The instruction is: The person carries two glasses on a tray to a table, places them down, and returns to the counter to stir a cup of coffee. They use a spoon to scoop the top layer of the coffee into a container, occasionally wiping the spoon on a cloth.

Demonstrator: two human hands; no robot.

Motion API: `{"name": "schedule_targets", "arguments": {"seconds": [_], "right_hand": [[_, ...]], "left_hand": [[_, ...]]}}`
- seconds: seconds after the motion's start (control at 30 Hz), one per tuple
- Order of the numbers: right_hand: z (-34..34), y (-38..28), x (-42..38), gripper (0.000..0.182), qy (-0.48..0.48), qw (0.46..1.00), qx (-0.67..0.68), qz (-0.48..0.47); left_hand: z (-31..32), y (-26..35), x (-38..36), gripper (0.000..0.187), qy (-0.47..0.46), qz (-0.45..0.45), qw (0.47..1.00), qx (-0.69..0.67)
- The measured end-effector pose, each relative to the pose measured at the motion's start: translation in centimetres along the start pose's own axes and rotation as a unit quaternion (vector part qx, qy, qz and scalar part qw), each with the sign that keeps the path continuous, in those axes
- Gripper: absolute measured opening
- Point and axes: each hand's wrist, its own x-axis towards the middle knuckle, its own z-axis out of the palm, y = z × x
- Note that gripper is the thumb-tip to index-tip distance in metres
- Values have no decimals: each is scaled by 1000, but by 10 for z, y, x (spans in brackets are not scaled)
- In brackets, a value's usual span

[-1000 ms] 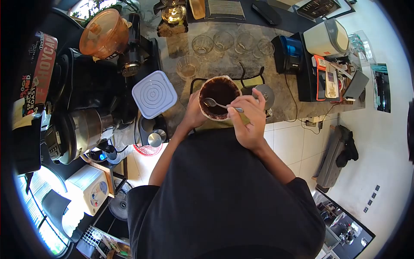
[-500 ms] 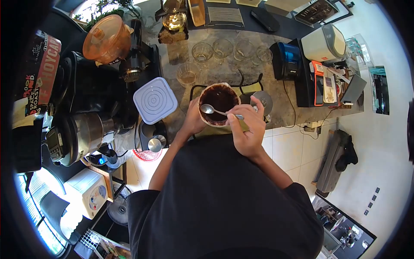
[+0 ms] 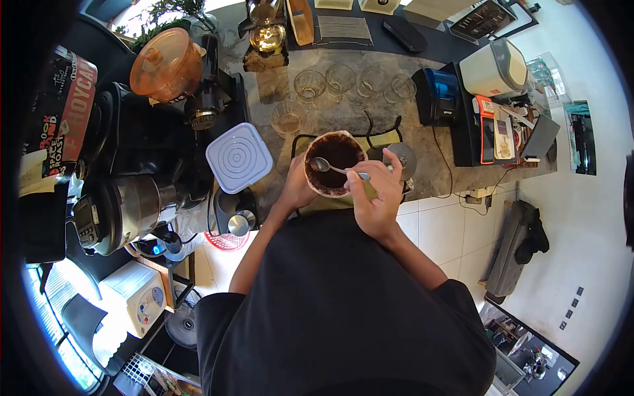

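A round, pale-rimmed container (image 3: 335, 158) with dark brown contents is held near the counter's front edge. My left hand (image 3: 298, 185) is wrapped round its left side. Between the thumb and fingers of my right hand (image 3: 380, 201) is the handle of a metal spoon (image 3: 321, 164), whose bowl is over the dark contents inside the container. Under and behind the container lies a yellow-green cloth or mat (image 3: 382, 137) with dark edging. A grey round lid or dish (image 3: 401, 158) sits just right of the container.
Several clear glasses (image 3: 340, 78) stand behind the container. To the left are a square pale-blue lid (image 3: 239, 158), an orange-tinted bowl (image 3: 165, 65) and dark machines. A blue-black device (image 3: 439, 96) and a white bin (image 3: 494, 67) stand on the right.
The spoon's bowl has shifted slightly and looks darker. My right hand still grips it, and my left hand stays on the container. The whole view has moved a little.
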Motion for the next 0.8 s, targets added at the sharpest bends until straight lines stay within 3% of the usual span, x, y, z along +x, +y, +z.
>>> {"name": "schedule_targets", "arguments": {"seconds": [0.47,0.8], "right_hand": [[0,2,1,5,10,1000,-3,-21],[2,5,4,7,31,999,1,-8]], "left_hand": [[2,-2,1,53,8,23,1000,-9],[1,-3,-1,56,0,-21,1000,-1]]}}
